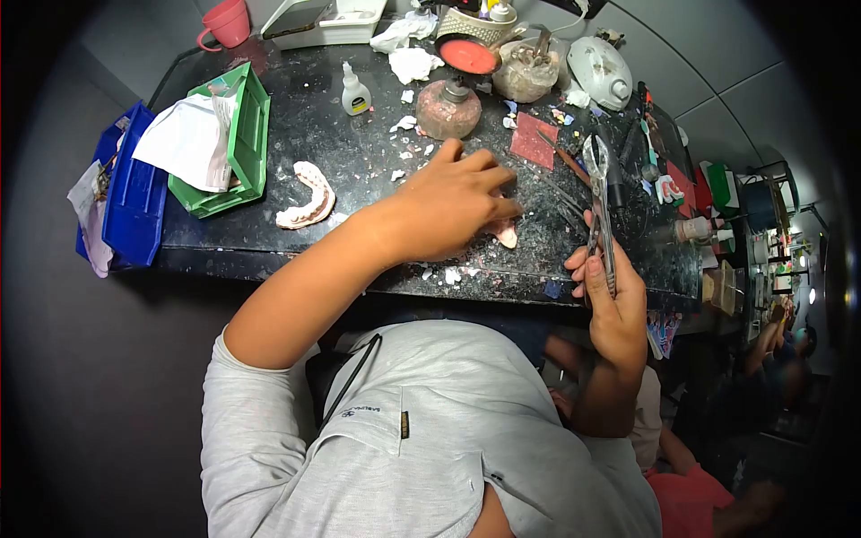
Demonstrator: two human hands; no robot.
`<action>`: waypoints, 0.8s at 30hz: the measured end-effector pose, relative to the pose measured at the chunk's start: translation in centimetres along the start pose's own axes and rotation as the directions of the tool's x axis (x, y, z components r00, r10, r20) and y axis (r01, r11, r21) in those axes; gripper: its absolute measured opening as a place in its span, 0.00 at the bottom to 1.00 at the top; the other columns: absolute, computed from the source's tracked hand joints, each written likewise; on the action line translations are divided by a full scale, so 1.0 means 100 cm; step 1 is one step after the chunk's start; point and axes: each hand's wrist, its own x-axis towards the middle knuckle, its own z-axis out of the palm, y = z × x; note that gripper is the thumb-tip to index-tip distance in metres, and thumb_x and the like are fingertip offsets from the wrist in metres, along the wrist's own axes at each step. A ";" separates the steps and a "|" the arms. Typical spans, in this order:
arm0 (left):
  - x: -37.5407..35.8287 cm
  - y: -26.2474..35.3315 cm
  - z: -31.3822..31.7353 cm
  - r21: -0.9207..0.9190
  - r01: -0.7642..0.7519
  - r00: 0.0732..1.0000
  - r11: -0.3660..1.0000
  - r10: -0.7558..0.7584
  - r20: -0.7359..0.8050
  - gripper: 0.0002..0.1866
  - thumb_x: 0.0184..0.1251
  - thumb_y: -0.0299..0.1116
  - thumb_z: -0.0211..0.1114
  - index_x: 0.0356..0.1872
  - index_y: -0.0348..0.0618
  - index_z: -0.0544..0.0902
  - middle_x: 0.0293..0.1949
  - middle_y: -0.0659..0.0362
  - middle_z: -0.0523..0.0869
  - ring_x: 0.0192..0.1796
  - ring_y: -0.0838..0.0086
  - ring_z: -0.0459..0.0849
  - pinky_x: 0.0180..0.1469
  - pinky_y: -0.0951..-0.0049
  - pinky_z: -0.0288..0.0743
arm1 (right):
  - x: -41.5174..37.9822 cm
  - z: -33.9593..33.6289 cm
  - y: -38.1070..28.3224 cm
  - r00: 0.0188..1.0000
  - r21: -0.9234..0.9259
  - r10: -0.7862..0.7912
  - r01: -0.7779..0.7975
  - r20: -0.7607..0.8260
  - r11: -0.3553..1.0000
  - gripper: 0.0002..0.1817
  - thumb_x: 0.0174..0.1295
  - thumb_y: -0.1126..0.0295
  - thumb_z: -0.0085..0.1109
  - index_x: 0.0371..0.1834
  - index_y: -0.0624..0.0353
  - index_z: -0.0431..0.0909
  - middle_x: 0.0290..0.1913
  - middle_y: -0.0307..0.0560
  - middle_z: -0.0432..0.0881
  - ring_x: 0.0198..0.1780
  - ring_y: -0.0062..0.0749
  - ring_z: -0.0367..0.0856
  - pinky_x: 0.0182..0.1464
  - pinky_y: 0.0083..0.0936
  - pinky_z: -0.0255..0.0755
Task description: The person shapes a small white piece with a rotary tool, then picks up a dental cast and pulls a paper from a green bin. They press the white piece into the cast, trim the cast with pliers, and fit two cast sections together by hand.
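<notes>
My left hand [468,199] is over the table with its back up and its fingers bent down around a pinkish plaster dental cast [508,235]. Only an end of that cast shows below the fingers; the palm side is hidden. To the right, my right hand [615,300] grips metal pliers [599,193] by the handles, jaws pointing up and away from me. Left of my forearm lies a second, horseshoe-shaped plaster dental cast [309,197], apart from both hands. Slim hand tools [567,193] lie between my two hands.
Plaster crumbs cover the black table [359,255]. A green bin [256,134] and a blue bin [134,211] stand left. A dropper bottle [355,94], a spirit burner [448,109], a red wax sheet [534,141] and a white device [599,72] sit farther back. Other people are at right.
</notes>
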 end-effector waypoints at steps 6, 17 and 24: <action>0.004 -0.001 -0.009 0.024 0.118 0.985 0.993 -0.120 0.125 0.21 0.50 0.23 0.74 0.47 0.47 0.81 0.49 0.59 0.86 0.57 0.62 0.80 0.59 0.58 0.64 | -0.002 -0.005 -0.008 0.994 0.093 0.008 -0.018 0.106 0.995 0.31 0.83 0.59 0.52 0.80 0.68 0.64 0.44 0.41 0.84 0.41 0.16 0.76 0.44 0.15 0.75; 0.006 -0.007 -0.019 -0.601 0.072 0.907 0.796 -0.303 -0.293 0.09 0.79 0.30 0.66 0.50 0.35 0.83 0.43 0.56 0.88 0.35 0.82 0.83 0.36 0.77 0.80 | -0.007 -0.028 -0.009 0.965 0.066 -0.016 -0.002 0.261 0.998 0.31 0.82 0.60 0.53 0.81 0.67 0.64 0.48 0.45 0.86 0.44 0.20 0.78 0.49 0.20 0.77; 0.003 -0.010 -0.030 -0.775 0.028 0.938 0.631 -0.285 -0.198 0.08 0.81 0.30 0.63 0.50 0.35 0.84 0.41 0.59 0.85 0.32 0.85 0.75 0.31 0.82 0.72 | -0.010 -0.031 -0.012 0.903 -0.004 -0.068 0.077 0.424 0.997 0.33 0.80 0.62 0.57 0.82 0.67 0.62 0.52 0.47 0.87 0.44 0.21 0.79 0.52 0.22 0.76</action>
